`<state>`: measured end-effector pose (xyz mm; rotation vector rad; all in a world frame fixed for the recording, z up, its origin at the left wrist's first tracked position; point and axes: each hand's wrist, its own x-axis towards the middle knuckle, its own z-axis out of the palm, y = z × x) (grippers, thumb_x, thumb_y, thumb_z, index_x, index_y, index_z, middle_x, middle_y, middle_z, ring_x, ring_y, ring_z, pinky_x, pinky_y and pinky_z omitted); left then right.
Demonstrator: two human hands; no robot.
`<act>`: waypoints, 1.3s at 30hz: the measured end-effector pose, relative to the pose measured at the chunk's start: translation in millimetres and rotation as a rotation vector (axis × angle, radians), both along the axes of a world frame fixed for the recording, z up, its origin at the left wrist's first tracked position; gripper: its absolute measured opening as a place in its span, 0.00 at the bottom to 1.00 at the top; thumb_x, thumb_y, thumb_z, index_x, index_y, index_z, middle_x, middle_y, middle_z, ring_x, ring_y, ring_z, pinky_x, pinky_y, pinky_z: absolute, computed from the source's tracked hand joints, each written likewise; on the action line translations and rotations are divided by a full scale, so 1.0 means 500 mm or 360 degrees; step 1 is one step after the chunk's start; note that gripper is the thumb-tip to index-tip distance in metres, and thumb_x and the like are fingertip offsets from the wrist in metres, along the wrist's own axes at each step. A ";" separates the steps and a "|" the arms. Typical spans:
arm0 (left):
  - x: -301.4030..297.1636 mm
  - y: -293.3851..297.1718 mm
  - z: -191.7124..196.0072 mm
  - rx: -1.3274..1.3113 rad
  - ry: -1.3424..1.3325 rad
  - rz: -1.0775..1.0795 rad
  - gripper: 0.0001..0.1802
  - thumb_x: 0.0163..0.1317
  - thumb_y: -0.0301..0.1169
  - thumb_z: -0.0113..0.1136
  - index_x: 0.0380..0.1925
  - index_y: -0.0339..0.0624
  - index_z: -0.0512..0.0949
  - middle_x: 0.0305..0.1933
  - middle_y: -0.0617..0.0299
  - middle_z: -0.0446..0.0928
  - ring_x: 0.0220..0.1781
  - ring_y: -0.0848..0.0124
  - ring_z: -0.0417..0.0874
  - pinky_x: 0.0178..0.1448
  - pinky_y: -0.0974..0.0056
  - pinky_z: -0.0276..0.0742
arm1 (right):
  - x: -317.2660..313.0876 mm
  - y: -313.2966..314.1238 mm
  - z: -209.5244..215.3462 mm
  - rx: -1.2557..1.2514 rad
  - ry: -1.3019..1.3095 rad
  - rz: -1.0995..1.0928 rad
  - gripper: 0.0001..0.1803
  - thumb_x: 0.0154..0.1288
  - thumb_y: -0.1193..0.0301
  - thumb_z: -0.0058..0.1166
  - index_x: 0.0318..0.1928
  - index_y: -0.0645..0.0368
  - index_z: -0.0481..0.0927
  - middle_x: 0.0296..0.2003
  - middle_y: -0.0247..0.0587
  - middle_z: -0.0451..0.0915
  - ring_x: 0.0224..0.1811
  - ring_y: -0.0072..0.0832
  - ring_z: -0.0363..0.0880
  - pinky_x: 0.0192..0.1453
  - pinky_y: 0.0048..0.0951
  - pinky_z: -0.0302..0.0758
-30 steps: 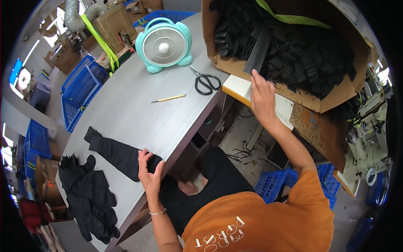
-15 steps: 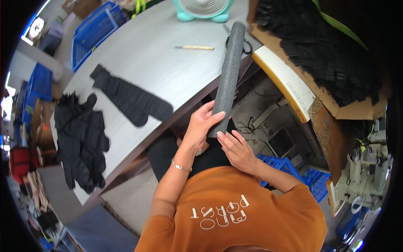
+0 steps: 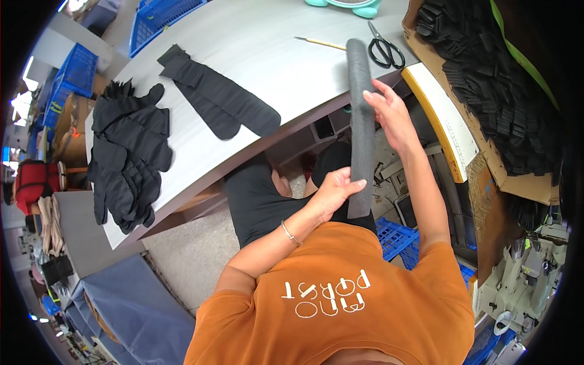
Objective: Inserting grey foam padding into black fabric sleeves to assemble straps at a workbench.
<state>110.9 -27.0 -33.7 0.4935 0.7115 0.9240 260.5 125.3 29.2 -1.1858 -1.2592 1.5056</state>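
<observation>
A long dark grey tube [image 3: 360, 128], which looks like foam, stands in front of my body with its far end over the table's edge. Near its lower end, my left hand [image 3: 333, 193] grips it with the thumb across the front. My right hand [image 3: 391, 115] is at the right side of its upper half, fingers stretched and apart, the fingertips at its surface. Black socks [image 3: 222, 100] lie flat on the table to the left of the tube. Farther left is a loose heap of black socks [image 3: 128, 158].
Black-handled scissors [image 3: 386, 52] and a thin pale stick [image 3: 321, 42] lie on the grey table [image 3: 267, 55]. A turquoise fan [image 3: 365, 9] stands at the far edge. To the right, a cardboard box [image 3: 517, 185] holds many black pieces. Blue crates [image 3: 395, 237] sit below.
My right hand has moved from the tube's lower end up along its right side. The tube has turned more upright and shifted right. The head view has shifted, and the scissors now show fully.
</observation>
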 end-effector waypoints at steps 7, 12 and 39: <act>-0.110 0.008 0.086 0.0509 0.0719 0.0666 0.14 0.67 0.24 0.62 0.52 0.37 0.76 0.50 0.61 0.81 0.51 0.75 0.80 0.58 0.70 0.76 | -0.070 0.083 0.025 0.0359 -0.0854 0.0169 0.20 0.63 0.75 0.56 0.56 0.63 0.78 0.42 0.43 0.83 0.39 0.24 0.82 0.44 0.26 0.76; -0.319 0.066 0.081 0.0783 0.1763 0.1415 0.11 0.67 0.26 0.61 0.48 0.37 0.81 0.47 0.59 0.84 0.52 0.73 0.81 0.58 0.66 0.75 | -0.138 0.058 -0.010 0.1269 -0.1444 -0.0027 0.24 0.65 0.78 0.51 0.63 0.54 0.75 0.39 0.46 0.77 0.43 0.43 0.78 0.51 0.39 0.75; -0.477 0.304 0.087 0.1418 0.2678 0.0530 0.25 0.69 0.44 0.59 0.59 0.40 0.76 0.69 0.46 0.70 0.75 0.49 0.64 0.76 0.53 0.59 | -0.196 -0.024 -0.040 0.1617 -0.1746 0.0592 0.45 0.43 0.74 0.72 0.67 0.52 0.69 0.69 0.32 0.68 0.63 0.37 0.70 0.63 0.36 0.70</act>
